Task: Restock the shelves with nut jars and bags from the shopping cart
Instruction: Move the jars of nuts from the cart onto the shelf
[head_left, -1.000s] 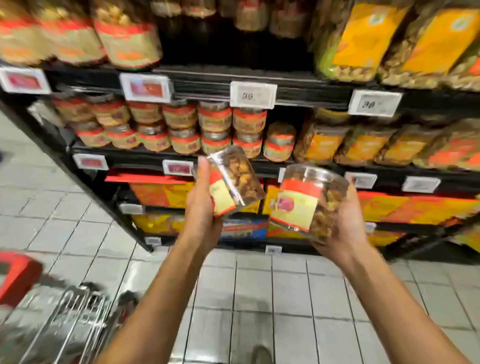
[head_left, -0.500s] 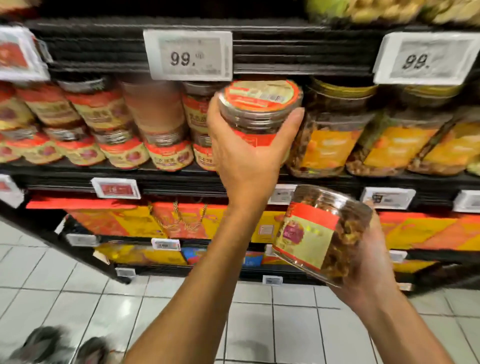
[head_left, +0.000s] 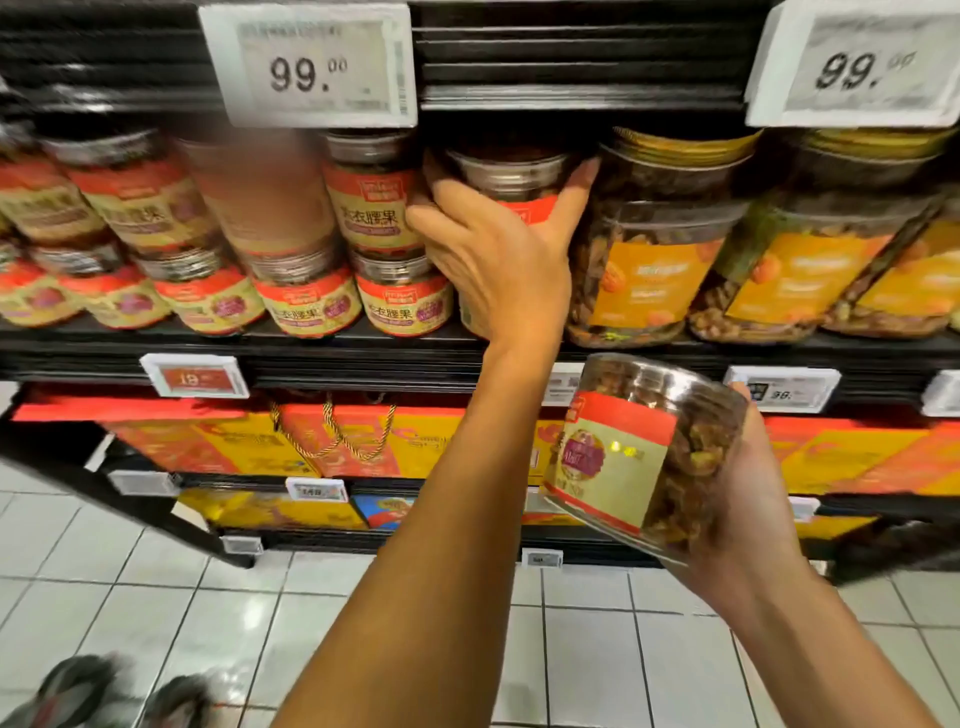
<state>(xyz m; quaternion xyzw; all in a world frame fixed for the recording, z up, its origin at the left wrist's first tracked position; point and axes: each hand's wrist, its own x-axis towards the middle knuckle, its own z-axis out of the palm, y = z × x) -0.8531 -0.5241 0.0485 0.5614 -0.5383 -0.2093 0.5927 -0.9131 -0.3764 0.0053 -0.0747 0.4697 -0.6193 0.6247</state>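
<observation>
Along middle shelf (head_left: 363, 358), left stretch: red-label jars (head_left: 306, 306) stocked in two tiers; restocking judged well under way. At mid-shelf, upper tier: left grip (head_left: 493, 260) curled round first nut jar (head_left: 511, 174), fingers (head_left: 431, 208) on its left side, thumb on its right. Stands upright, long axis vertical, lid up; whether fully seated, cannot tell. Right stretch of shelf: yellow-label jars (head_left: 649, 280). Below shelf edge, right of centre: right grip (head_left: 743, 493) cupping second nut jar (head_left: 623, 457), not yet shelved. Leans off vertical, red label band uppermost.
</observation>
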